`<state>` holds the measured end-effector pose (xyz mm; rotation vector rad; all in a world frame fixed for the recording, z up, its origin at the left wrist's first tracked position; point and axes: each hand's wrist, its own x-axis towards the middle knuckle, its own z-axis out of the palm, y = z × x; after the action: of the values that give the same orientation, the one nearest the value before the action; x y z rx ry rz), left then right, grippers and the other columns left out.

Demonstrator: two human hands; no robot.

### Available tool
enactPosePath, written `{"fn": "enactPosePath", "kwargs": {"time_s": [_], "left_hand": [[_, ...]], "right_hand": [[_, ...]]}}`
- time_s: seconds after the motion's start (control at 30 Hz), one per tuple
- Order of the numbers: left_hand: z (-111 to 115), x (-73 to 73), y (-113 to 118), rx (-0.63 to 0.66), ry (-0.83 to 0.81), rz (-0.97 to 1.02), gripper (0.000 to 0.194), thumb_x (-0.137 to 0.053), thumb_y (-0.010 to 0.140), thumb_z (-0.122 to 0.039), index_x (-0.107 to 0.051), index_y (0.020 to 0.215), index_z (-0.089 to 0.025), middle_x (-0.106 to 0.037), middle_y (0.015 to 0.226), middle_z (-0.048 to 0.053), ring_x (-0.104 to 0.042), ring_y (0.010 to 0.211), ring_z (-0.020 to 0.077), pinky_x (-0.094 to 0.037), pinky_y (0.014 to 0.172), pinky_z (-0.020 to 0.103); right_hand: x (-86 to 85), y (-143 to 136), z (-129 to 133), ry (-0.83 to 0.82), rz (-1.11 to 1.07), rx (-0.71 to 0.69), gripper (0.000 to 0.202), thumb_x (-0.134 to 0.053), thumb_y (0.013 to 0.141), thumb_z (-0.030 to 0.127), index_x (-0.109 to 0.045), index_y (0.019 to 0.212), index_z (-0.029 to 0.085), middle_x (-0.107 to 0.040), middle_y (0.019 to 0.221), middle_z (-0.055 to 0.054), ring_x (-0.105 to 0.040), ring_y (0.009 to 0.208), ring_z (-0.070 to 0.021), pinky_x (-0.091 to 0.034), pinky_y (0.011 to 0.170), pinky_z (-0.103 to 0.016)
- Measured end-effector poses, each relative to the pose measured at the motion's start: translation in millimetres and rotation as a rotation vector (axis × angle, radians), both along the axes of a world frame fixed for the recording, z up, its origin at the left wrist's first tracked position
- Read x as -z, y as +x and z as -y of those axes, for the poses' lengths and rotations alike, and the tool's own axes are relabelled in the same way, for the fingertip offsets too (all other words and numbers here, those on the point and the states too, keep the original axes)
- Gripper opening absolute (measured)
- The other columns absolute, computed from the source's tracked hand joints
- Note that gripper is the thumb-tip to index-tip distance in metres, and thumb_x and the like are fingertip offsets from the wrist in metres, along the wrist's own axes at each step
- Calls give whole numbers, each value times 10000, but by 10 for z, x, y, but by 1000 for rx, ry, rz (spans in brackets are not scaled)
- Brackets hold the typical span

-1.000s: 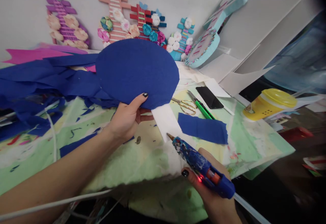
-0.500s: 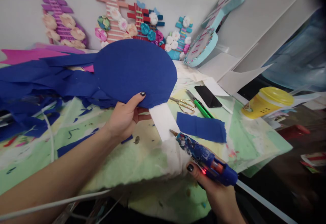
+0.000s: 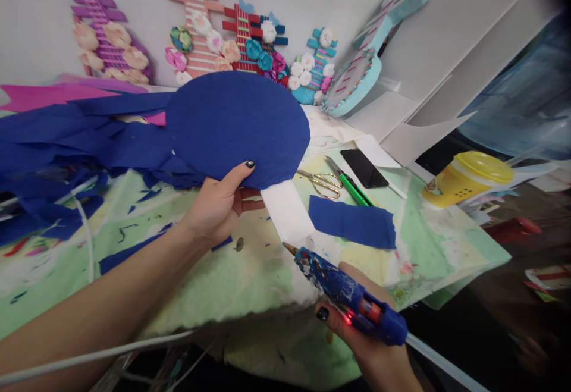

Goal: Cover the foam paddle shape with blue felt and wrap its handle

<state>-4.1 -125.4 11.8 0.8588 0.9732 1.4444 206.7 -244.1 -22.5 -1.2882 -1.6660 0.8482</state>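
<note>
My left hand pinches the lower edge of a rounded piece covered in dark blue paper, thumb on top and fingers underneath. A white strip sticks out from this piece toward me. My right hand is wrapped round a blue glue gun with a lit red light and a clear glue stick in its back. The gun's metal nozzle is at the near end of the white strip; whether it touches cannot be made out. A cut blue paper strip lies to the right of the white one.
Gold-handled scissors, a green utility knife and a black phone lie on the stained table cover. Blue paper is heaped at left. Decorated guitar shapes lean on the wall. A yellow bucket stands right.
The glue gun in my right hand has moved left and toward me, along the white strip to its near end. My left hand and the blue piece have barely moved.
</note>
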Motion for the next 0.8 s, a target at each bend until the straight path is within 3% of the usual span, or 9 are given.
{"fn": "enactPosePath", "kwargs": {"time_s": [0.37, 0.5, 0.67, 0.8], "left_hand": [[3, -21, 4, 0, -24, 8, 351, -672, 759, -290, -624, 1061, -118, -733, 877, 106, -702, 714, 220, -604, 636, 338], [5, -18, 0, 8, -19, -11, 358, -659, 770, -294, -617, 1084, -127, -732, 893, 101, -704, 719, 220, -605, 632, 338], [1, 0, -4, 48, -34, -18, 343, -668, 766, -305, -629, 1052, -121, -731, 918, 118, -704, 698, 222, -606, 609, 331], [-3, -7, -7, 71, -54, -17, 296, -667, 763, -297, -641, 1003, -126, -737, 871, 109, -701, 658, 216, -602, 579, 317]], "right_hand": [[-2, 53, -11, -18, -58, 0, 154, -643, 738, 264, -529, 653, 204, -528, 630, 13, -490, 570, -129, -401, 492, -247], [-3, 65, -26, -42, -104, 92, 183, -691, 717, 311, -560, 645, 205, -565, 623, 4, -522, 576, -146, -430, 494, -253], [49, 80, -61, -77, -220, 167, 177, -731, 701, 354, -645, 711, 199, -649, 677, -17, -597, 634, -179, -518, 582, -291], [55, 152, -78, -230, -347, 160, 286, -803, 626, 368, -714, 853, 220, -730, 825, -46, -676, 780, -236, -576, 704, -347]]}}
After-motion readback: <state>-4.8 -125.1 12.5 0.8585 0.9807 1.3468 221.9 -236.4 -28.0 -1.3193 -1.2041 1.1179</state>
